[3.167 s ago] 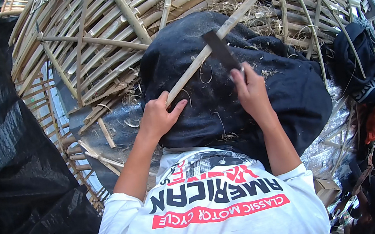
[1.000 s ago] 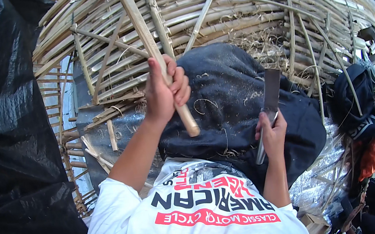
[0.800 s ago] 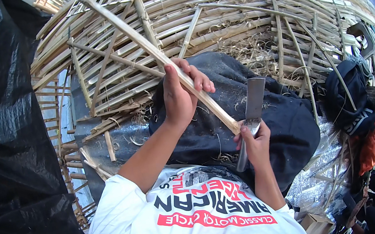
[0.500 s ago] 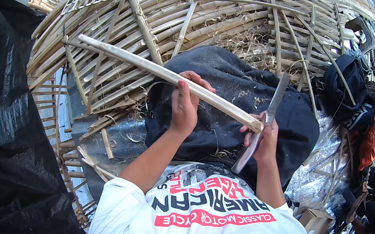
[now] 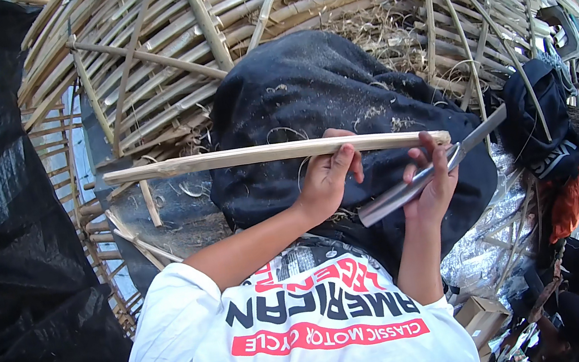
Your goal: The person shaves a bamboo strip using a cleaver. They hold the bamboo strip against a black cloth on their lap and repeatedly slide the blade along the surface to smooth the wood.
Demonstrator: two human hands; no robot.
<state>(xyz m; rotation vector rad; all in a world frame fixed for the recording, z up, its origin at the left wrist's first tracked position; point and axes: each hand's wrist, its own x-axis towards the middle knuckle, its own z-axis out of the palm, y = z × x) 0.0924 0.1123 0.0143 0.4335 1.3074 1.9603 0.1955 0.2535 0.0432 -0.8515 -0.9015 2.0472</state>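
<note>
A long pale bamboo slat point(image 5: 240, 158) lies almost level across my lap, its right end near my right hand. My left hand point(image 5: 333, 178) is closed on the slat right of its middle, thumb on the near side. In my right hand point(image 5: 432, 185) is a metal knife point(image 5: 401, 193), slanting from lower left to upper right, its handle and blade hard to tell apart. A finger of that hand reaches up to the slat's right end. Under both hands, dark cloth point(image 5: 311, 79) dusted with shavings covers my legs.
Rows of bamboo strips point(image 5: 322, 5) spread beyond my knees, with curled shavings point(image 5: 380, 38) among them. A black plastic sheet point(image 5: 3, 188) hangs at the left. A dark cap point(image 5: 537, 119) and orange cloth point(image 5: 570, 205) are at the right. A cardboard box point(image 5: 482, 317) sits lower right.
The slat has swung from a steep slant to nearly level, its far left end coming down toward me. Both hands turned with it, and the knife has shifted slightly right and tilted flatter.
</note>
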